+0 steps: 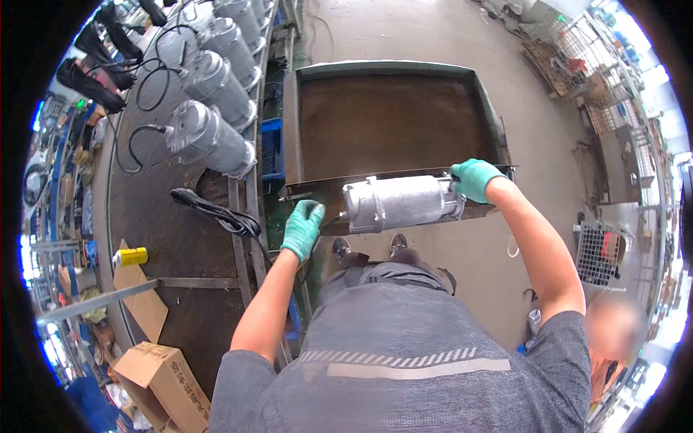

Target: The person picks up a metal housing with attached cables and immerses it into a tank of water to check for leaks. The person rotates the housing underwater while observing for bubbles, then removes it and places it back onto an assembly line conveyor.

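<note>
A silver cylindrical electric pump lies sideways in front of me, along the near edge of a big rectangular metal tank with a brown inside. Its flanged end points right, where my right hand, in a green glove, is closed around the end fittings. My left hand, gloved the same, is just off the pump's other end, its fingers curled. A dark cable passes close to that hand, but what lies between the fingers is hidden. The coiled black cable rests on the workbench to my left.
Several similar silver pumps with cables stand along the bench. A yellow can and an open cardboard box are nearer, at left. Wire cages line the right side. Another person is at lower right.
</note>
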A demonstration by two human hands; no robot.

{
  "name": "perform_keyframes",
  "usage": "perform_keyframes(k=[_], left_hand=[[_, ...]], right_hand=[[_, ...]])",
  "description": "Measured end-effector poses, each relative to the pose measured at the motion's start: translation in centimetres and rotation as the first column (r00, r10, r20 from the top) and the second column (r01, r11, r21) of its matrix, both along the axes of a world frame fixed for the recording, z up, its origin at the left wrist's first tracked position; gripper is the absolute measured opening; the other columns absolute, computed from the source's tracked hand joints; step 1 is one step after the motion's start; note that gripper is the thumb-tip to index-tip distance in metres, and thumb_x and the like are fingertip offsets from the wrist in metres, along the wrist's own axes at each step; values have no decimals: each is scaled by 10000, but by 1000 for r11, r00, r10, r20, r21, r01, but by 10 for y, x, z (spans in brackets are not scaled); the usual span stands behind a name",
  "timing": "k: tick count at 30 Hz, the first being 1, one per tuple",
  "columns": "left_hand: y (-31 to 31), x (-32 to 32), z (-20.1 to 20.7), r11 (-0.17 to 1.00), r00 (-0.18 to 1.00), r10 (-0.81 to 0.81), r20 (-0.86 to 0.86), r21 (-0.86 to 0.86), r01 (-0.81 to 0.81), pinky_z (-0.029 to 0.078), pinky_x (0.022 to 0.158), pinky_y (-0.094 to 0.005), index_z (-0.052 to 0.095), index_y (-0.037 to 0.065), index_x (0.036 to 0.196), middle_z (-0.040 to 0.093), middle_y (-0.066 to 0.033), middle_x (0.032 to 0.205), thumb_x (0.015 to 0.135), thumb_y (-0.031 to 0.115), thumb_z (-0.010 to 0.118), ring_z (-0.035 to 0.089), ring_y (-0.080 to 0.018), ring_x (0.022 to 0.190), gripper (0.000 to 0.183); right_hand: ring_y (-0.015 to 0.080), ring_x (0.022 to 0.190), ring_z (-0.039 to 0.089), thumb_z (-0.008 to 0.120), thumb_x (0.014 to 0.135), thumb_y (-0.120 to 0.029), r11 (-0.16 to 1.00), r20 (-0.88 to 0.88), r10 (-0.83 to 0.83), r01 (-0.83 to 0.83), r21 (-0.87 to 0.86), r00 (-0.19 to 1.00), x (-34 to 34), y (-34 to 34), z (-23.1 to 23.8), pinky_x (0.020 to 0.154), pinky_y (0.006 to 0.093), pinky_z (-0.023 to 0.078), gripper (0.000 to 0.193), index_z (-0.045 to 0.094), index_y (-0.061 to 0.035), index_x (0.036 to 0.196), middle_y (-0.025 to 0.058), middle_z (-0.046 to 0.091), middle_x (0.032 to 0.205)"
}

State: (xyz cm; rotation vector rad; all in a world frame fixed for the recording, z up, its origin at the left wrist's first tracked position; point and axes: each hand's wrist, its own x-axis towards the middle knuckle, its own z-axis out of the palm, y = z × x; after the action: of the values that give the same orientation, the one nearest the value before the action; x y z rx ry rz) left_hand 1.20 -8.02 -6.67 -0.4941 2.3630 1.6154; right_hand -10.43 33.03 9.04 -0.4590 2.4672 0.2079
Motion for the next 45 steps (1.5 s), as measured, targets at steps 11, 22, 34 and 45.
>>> perform_keyframes(k=[11,22,34,45], left_hand=[[88,12,55,951,963,-220,-156,-255,175,553,947,-432,445,209,1567,723,-212,1229,851,278,848,713,-369,1099,825],[92,11,72,908,972,-236,-11,-360,216,555,955,-446,446,234,1562,746,-173,1201,833,306,861,726,-360,1081,842],[84,11,56,884,967,-254,32,-398,245,549,970,-475,431,242,1557,732,-182,1245,829,385,848,708,-393,1123,851],[86,8,46,919,970,-239,-43,-332,211,563,934,-434,441,236,1554,746,-148,1224,844,314,856,741,-325,1054,826]], right_hand=[[339,1020,739,675,903,-151,898,-117,439,-436,53,891,5,18,4,865,426,598,189,762,-108,1065,150,761,1050],[344,1043,738,700,859,-315,995,158,-66,53,88,985,-6,-2,19,895,444,587,358,797,-94,1124,171,761,1152],[319,925,762,701,906,-273,896,-82,436,-423,138,896,-1,22,2,732,444,603,247,778,-177,1120,70,794,1022],[335,1000,744,689,917,-363,992,85,60,-69,110,995,-7,14,19,869,437,587,379,768,-117,1194,127,769,1154]])
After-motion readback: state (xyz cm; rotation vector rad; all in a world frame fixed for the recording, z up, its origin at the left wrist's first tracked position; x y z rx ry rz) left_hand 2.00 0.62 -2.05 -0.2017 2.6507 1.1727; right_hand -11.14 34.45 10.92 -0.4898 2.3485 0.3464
